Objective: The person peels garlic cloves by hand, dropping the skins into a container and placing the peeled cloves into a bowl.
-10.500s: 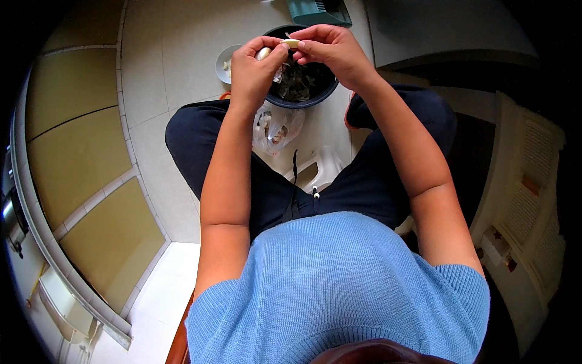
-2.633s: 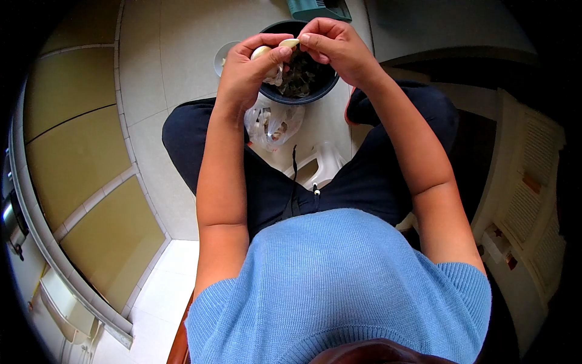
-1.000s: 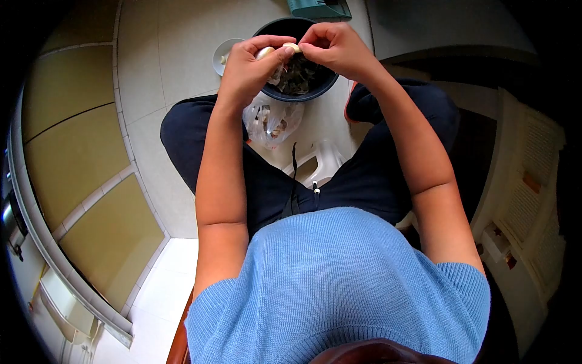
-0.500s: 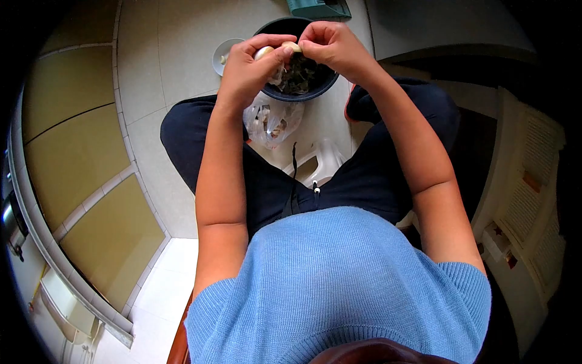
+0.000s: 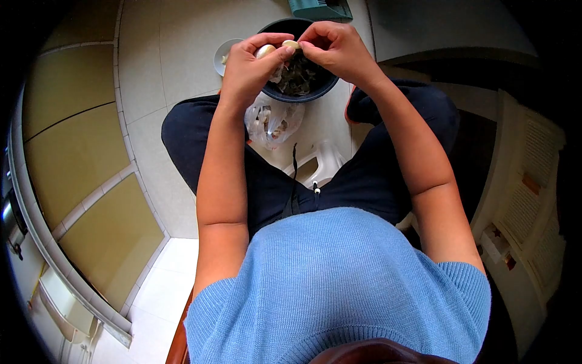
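My left hand (image 5: 250, 65) is closed on a pale garlic clove (image 5: 291, 45), pinched between thumb and forefinger, with a larger white garlic piece (image 5: 264, 51) tucked in the same palm. The fingertips of my right hand (image 5: 339, 51) are pinched together at the clove's right end; what they grip there is too small to make out. Both hands are above a dark round bin (image 5: 303, 97) holding papery peels (image 5: 296, 77). Behind my left hand, a white bowl (image 5: 219, 59) with pale pieces in it is partly hidden.
A clear plastic bag (image 5: 274, 124) with garlic bits lies on the floor between my legs, near a white plastic stool (image 5: 328, 159). A teal dustpan (image 5: 320, 8) is beyond the bin. Tan panels (image 5: 79, 151) line the left side.
Compared with the oldest view, my hands and the bag appear slightly further left and the bin a little higher. In the last second the pinched clove has tilted slightly; the grips look the same.
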`<state>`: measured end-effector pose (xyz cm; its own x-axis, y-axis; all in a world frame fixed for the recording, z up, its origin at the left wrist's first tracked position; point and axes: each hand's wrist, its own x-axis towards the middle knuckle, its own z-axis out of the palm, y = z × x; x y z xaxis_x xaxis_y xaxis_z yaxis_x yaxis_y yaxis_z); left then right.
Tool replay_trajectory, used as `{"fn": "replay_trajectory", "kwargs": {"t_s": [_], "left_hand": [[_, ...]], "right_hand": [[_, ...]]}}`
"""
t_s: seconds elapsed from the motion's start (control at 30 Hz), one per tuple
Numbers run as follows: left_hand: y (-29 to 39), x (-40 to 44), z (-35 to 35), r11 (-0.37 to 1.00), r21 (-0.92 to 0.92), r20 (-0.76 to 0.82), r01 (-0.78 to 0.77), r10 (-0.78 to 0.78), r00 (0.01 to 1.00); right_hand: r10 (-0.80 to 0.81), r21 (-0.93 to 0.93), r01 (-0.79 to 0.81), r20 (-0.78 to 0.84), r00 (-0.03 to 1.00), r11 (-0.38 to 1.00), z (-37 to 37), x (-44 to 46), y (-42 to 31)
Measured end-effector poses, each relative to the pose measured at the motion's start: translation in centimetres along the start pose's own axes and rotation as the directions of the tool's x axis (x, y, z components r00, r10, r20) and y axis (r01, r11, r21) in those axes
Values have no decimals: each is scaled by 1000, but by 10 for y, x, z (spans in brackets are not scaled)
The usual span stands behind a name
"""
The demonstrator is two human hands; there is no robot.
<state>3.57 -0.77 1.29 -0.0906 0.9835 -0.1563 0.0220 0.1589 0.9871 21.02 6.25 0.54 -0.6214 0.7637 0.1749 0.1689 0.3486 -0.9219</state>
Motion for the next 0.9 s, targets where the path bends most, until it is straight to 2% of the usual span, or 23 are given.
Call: {"fn": "replay_trajectory", "kwargs": {"t_s": [0.13,0.23,0.37,0.57,0.73,0.87,0.9], "left_hand": [[-2,1,1,1000,6,2,-9,9,1000],[-1,1,2,1000,23,5,-19,19,1000],[0,1,4,995,94,14,-28,27,1000],[-2,0,9,986,148,17,-79,77,997],[-5,0,9,971,190,29,-147,145,989],[-6,0,8,986,88,5,-141,142,990],[-6,-1,8,991,27,0,-131,131,991]], "right_hand": [[-118,-108,115,-25,993,987,2,1,0],[-137,-124,124,-99,986,984,2,1,-4],[-128,-124,118,-82,988,985,2,1,-1],[-125,-218,110,-54,991,970,1,0,3],[-59,-132,50,-66,996,990,4,-1,3],[-24,-90,20,-43,999,996,3,-1,4],[39,23,-39,-16,999,999,4,-1,7]]}}
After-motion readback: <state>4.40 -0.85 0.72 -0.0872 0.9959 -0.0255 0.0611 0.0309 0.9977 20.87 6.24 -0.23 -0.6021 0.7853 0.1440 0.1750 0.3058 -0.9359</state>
